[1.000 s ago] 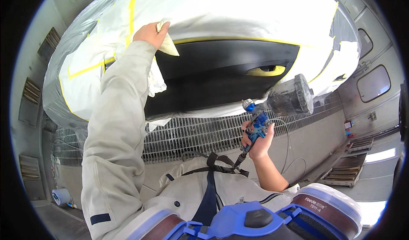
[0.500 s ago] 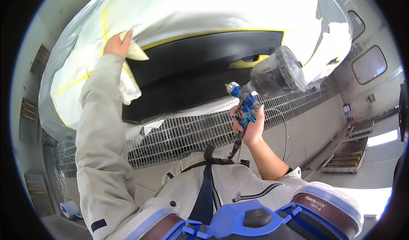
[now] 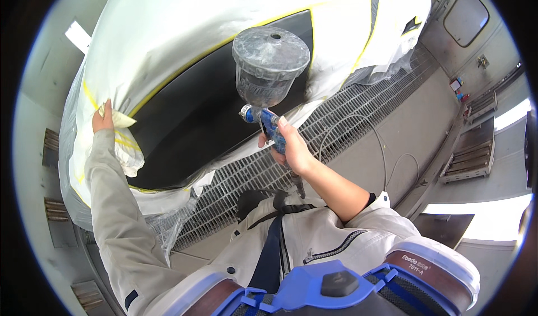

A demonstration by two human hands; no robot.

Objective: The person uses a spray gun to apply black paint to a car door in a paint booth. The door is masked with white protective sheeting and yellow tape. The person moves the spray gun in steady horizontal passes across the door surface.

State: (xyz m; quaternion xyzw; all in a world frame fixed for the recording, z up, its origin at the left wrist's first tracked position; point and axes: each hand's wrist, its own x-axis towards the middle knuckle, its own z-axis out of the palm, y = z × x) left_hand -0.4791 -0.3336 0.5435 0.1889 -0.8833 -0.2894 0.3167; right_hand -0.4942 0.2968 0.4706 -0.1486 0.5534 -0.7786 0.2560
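Note:
My right hand (image 3: 292, 148) is wrapped round the handle of a blue spray gun (image 3: 270, 126), held upright in front of the car. On top of the gun sits a grey, paint-stained cup with a lid (image 3: 270, 50). My left hand (image 3: 104, 117) is closed on a pale yellow cloth (image 3: 121, 118) at the left end of a dark body panel (image 3: 196, 108). White masking sheet (image 3: 168, 22) edged with yellow tape surrounds this panel. The cup and gun hide part of the panel; a crumpled white piece of sheeting (image 3: 130, 157) hangs below my left hand.
Metal floor grating (image 3: 336, 120) runs along beneath the car. A thin hose (image 3: 383, 148) loops over the floor to the right. Slatted racks (image 3: 469, 153) lie by the right wall, near a door with a window (image 3: 466, 17). Loose clear film (image 3: 174, 221) hangs at lower left.
The view has turned and shifted along the car. The spray gun has come up and left, its cup now upright, in front of the panel. My left hand still holds the cloth at the panel's left end.

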